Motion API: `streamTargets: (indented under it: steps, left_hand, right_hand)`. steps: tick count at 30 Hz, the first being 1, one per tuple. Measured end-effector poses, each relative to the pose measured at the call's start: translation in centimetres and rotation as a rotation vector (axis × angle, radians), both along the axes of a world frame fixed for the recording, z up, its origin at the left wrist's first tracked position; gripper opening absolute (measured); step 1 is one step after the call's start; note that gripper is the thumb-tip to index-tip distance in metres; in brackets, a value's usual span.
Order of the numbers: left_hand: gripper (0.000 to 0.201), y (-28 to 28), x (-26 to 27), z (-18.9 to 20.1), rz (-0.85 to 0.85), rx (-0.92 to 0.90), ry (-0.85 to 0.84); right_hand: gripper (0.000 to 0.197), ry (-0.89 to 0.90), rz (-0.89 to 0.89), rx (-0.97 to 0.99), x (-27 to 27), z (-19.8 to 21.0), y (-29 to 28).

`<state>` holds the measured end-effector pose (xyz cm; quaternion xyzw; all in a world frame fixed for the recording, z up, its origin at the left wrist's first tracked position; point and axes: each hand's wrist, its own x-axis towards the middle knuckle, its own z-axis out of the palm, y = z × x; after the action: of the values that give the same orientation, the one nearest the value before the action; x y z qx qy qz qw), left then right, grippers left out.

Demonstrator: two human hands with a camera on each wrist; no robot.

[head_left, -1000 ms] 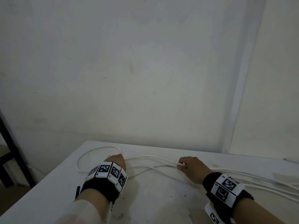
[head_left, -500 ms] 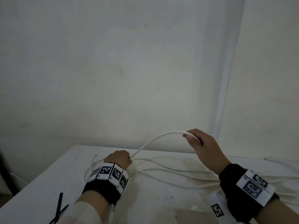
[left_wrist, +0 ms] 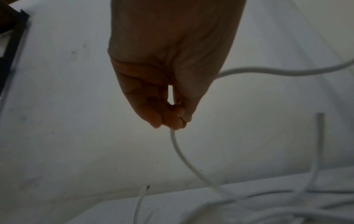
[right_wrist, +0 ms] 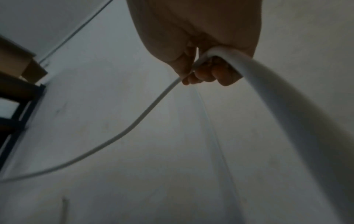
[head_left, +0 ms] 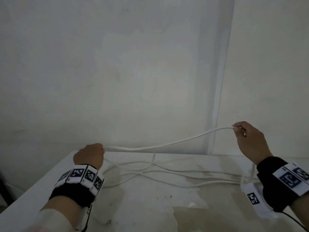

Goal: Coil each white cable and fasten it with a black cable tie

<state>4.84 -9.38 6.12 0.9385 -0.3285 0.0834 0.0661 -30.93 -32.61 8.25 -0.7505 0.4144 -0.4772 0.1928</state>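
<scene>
No containers observed. One white cable [head_left: 168, 144] is stretched in the air between two hands: the left hand [head_left: 88, 156] grips it in a curled fist above the table [head_left: 150, 206], and the right hand [head_left: 250, 143], raised higher, pinches it between thumb and fingers. Several more white cable runs [head_left: 175, 173] lie crossed on the table; their exact count cannot be told.

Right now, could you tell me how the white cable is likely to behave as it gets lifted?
The white cable sags between the left hand and the right hand, so it is probably limp. A pinch carries it, so probably light. Loose strands cross on the table; it may snag.
</scene>
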Motion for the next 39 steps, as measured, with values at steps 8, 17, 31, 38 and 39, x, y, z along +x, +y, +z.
streamTargets:
  steps: [8, 17, 31, 38, 39]
  left_hand:
    - [0.033, 0.6, -2.3, 1.9, -0.227, -0.386, -0.010]
    - [0.052, -3.4, -10.5, 3.8, -0.687, -0.497, -0.117]
    - [0.036, -2.4, -14.5, 3.2, -0.806, -0.542, 0.226]
    - [0.036, 0.4, -13.3, 2.8, -0.660, -0.568, 0.230]
    - [0.036, 0.7, -13.2, 2.7, -0.639, -0.561, 0.236]
  right_hand:
    - [0.020, 0.335, -0.177, 0.178, -1.8, -2.1, -0.4]
    - [0.064, 0.749, -0.032, -0.211, 1.6, -3.3, 4.0]
    - [0.029, 0.018, 0.391, -0.008, 1.0, 0.8, 7.7]
    - [0.024, -0.013, 0.126, -0.022, -3.9, 1.2, 4.8]
    - [0.023, -0.016, 0.101, -0.026, -4.5, 1.1, 4.5]
